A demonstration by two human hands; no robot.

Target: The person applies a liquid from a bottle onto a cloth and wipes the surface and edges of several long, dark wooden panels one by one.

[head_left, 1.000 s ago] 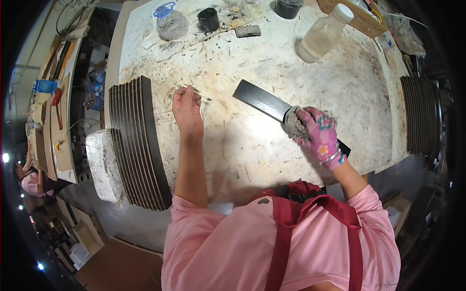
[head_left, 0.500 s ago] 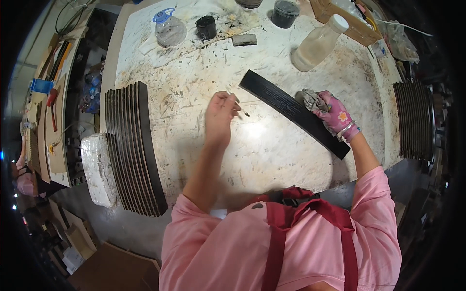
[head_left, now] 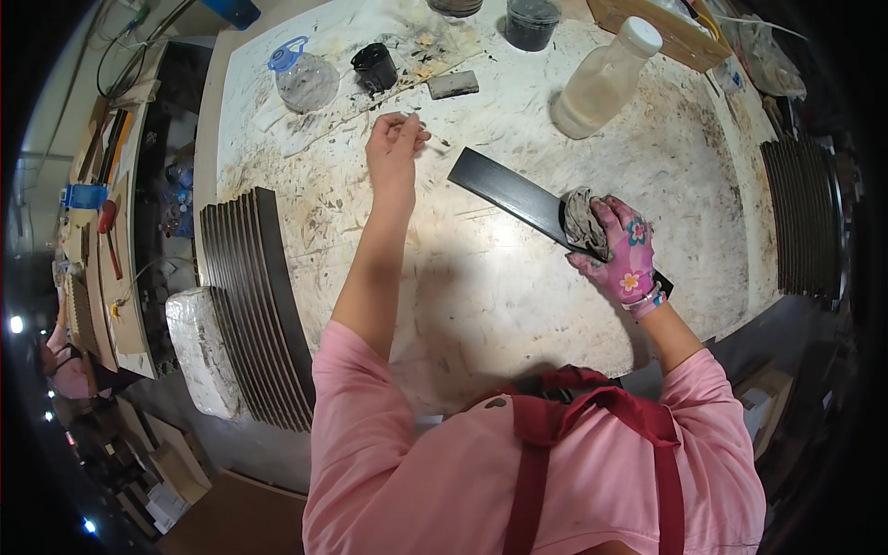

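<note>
Landmark: the dark flat strip [head_left: 518,196], lying slantwise on the worktable [head_left: 481,296].
Right hand [head_left: 618,250]: in a pink flowered glove, clenched on a grey rag [head_left: 583,222] and pressing it onto the strip's near half.
Left hand [head_left: 393,148]: bare, stretched out just beyond the strip's far end, fingertips pinched together on something too small to make out.
Beyond the strip: a plastic bottle with a white cap [head_left: 603,79], a small grey block [head_left: 453,84], a black cup [head_left: 375,67], a clear jug with a blue handle [head_left: 302,78] and a dark pot [head_left: 531,20], all well apart from the strip.
Left of the strip: a stack of dark strips on edge [head_left: 259,305] at the table's rim, with a white wrapped block [head_left: 199,347] beside it.
Right of the strip: another row of dark strips [head_left: 803,217] at the table's other edge.
In the way: the left forearm crosses the table near the strip's far end; the gloved hand and rag cover part of the strip.
Surface: pale board, heavily stained and scratched.
Room: a cluttered workshop, with a bench of tools [head_left: 102,222] far left of the strip.
</note>
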